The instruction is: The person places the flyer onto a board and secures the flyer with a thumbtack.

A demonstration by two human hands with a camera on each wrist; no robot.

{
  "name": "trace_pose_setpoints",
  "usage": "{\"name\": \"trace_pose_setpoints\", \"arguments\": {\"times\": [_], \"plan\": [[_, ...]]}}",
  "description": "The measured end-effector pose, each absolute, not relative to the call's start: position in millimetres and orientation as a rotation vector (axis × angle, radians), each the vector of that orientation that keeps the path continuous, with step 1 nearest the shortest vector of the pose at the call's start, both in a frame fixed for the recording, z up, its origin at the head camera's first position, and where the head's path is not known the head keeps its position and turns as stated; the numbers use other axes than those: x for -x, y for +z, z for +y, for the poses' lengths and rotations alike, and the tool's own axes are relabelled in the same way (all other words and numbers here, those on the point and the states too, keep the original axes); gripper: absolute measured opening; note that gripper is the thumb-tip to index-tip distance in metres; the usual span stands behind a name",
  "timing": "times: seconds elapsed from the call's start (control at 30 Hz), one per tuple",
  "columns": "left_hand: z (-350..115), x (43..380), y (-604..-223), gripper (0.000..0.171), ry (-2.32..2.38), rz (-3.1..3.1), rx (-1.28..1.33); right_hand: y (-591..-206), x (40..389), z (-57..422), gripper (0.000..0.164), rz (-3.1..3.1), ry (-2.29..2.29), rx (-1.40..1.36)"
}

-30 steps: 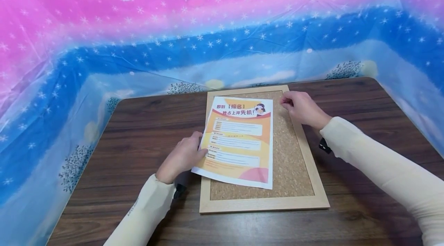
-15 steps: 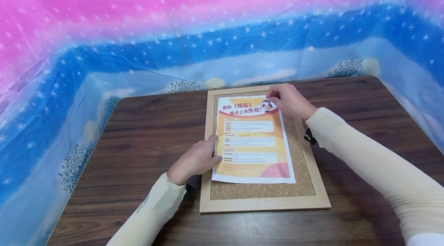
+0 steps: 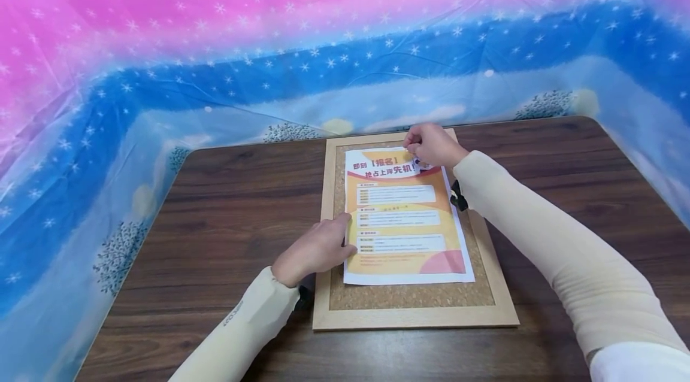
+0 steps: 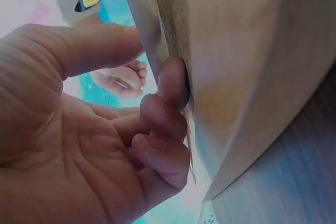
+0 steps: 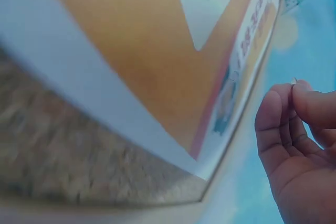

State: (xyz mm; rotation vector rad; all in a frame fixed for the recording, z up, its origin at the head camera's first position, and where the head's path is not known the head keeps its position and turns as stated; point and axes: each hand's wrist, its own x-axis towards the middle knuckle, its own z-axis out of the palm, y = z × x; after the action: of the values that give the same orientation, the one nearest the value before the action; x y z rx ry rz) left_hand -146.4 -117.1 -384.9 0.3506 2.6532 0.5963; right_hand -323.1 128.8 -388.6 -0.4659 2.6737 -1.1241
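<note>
A printed orange-and-white poster lies over the framed cork board. My left hand holds the poster's left edge, thumb over the sheet; in the left wrist view its curled fingertips sit right at the cork beside the paper. Near the poster's top edge, my right hand has thumb and index finger pinched together. Between them the right wrist view shows a tiny pale pushpin, mostly hidden by the fingers, its thin point sticking out.
The board rests on a dark wooden table and reaches close to its back edge. Behind hangs a pink and blue snowflake cloth. A black band shows under the right sleeve's cuff.
My left hand has slid the poster rightward and straightened it, so it sits inside the frame. The right hand has moved left from the board's top right corner to the poster's top edge.
</note>
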Motion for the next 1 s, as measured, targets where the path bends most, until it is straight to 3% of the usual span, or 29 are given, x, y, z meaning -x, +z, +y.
{"name": "trace_pose_setpoints", "arguments": {"times": [1.0], "plan": [[-118, 150, -389, 0.035, 0.601, 2.655, -0.409, -393, 356, 109, 0.016, 2.599, -1.057, 0.242]]}}
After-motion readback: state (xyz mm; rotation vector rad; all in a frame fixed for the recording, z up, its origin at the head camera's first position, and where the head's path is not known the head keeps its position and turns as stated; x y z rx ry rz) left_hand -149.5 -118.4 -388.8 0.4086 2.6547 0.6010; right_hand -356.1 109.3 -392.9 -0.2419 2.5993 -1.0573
